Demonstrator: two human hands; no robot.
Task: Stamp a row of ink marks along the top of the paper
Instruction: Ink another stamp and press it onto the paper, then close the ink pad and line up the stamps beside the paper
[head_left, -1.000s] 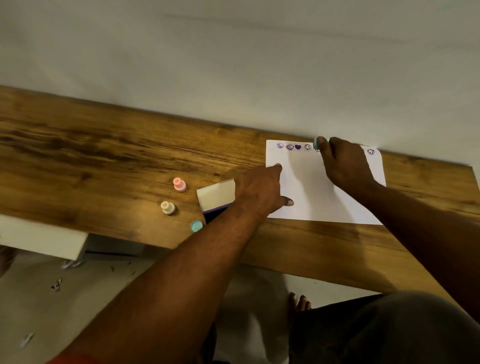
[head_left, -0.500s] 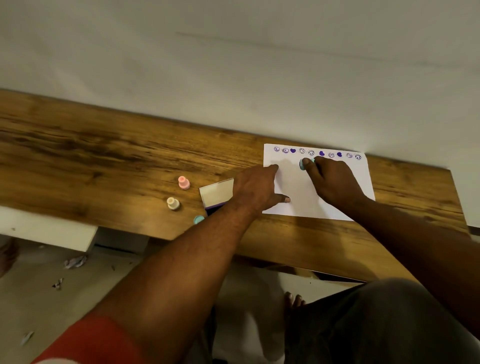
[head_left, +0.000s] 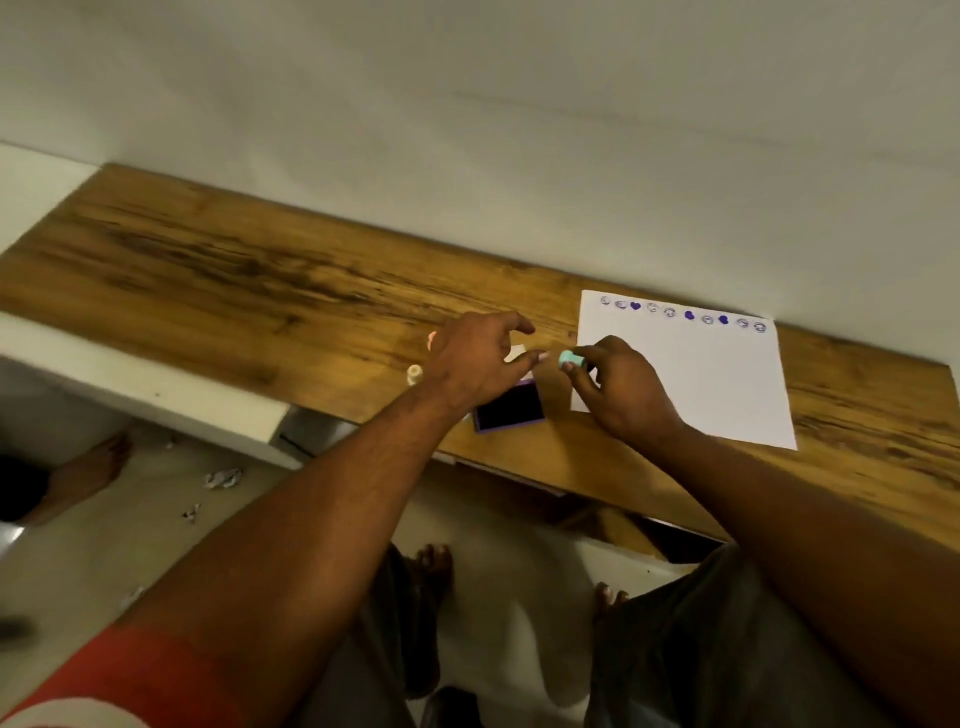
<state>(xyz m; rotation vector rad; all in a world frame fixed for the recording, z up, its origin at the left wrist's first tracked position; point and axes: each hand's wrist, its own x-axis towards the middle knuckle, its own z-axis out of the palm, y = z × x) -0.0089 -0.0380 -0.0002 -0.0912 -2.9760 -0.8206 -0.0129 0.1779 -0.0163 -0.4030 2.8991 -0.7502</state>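
Head view: the right hand (head_left: 631, 395) is pinching a little teal stamp (head_left: 568, 358) between thumb and fingertips. It's holding it just off the left edge of the paper (head_left: 701, 379), above the bare wood, so the stamp is sitting at the very tip of that hand and pointing left. The stamp is looking like a small, rounded plastic knob. It's too blurry to tell which end is facing down.

The left hand (head_left: 470, 364) is hovering just beside it with the fingers loosely spread, gripping nothing, its index fingertip almost reaching the stamp. Right below the gap between the two hands, the ink pad (head_left: 511, 408) is lying open: a flat rectangle, dark inky middle, purple rim. A cream stamp (head_left: 414, 373) and a sliver of a pink stamp (head_left: 431, 340) are peeking out from behind the left hand.

The paper is lying flat, plain white and smooth, with its far edge running near the wall (head_left: 519, 130). A row of purple ink marks (head_left: 688, 315), some round outlines and some solid hearts, is running along that top edge, well apart from the stamp. Everything is resting on a table (head_left: 260, 280) with a streaky brown wood grain.
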